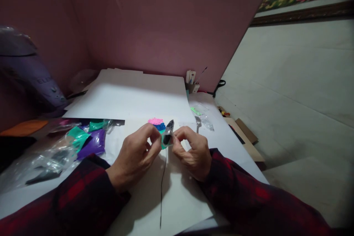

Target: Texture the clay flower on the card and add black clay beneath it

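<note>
The left hand [135, 155] and right hand [195, 153] pinch opposite sides of a small clear packet [168, 135], seemingly steadying it above the pale sheet [188, 202] beneath them.

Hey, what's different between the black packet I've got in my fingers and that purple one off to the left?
The black packet is pinched between your left hand and right hand; the purple packet lies among other plastic bags. The black one shows a narrow dark strip with clear plastic around it, while the purple one looks broader and mostly filled with colour. Both have a shiny plastic look.
</note>
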`<state>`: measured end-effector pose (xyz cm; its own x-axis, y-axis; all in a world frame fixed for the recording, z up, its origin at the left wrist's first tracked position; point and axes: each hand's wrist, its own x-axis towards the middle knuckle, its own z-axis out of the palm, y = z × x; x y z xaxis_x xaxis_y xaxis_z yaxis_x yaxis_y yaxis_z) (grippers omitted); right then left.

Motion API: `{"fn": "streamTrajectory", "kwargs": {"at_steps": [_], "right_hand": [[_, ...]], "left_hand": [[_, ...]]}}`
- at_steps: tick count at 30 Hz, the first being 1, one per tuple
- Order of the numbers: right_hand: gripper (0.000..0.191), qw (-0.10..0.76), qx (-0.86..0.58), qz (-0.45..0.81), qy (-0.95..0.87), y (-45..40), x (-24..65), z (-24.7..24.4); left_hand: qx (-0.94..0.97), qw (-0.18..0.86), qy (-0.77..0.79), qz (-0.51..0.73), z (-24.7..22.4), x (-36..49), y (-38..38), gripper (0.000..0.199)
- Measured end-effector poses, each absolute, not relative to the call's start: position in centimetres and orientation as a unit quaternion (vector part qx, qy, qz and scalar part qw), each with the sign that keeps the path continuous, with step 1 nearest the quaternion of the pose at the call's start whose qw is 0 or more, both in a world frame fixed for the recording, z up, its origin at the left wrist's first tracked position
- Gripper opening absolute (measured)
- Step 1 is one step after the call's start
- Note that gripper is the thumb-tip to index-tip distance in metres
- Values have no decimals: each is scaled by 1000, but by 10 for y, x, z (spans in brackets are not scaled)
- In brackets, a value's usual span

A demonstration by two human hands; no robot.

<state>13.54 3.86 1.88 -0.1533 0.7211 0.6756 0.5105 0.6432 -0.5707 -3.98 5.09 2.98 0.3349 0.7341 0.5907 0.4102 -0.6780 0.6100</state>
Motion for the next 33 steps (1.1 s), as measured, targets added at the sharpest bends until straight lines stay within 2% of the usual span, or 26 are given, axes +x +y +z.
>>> {"fn": "streamTrajectory", "kwargs": {"at_steps": [4, 5, 8, 10, 15, 22, 26, 33], "right_hand": [[9, 558, -401, 208, -696, 42, 137, 15], [9, 561, -392, 229, -692, 42, 138, 15], [9, 562, -355, 284, -691, 39, 140, 18], [9, 563, -335, 304, -692, 36, 141, 20], [11, 567, -359, 266, -692, 34, 142, 20], [21, 580, -342, 204, -711, 42, 141, 16], [22, 584, -301, 224, -720, 46, 140, 15], [21, 586, -317, 253, -701, 45, 140, 11]], "left_hand": [[807, 194, 307, 465, 34, -42, 53, 8], [813, 198, 294, 462, 35, -43, 54, 16], [843, 212, 260, 421, 33, -46, 58, 60], [855, 229, 249, 392, 31, -48, 60, 68], [834, 281, 259, 398, 30, -48, 60, 51], [833, 254, 270, 412, 30, -48, 61, 38], [831, 224, 272, 431, 24, -48, 64, 35], [831, 187, 282, 442, 19, -47, 64, 36]]}}
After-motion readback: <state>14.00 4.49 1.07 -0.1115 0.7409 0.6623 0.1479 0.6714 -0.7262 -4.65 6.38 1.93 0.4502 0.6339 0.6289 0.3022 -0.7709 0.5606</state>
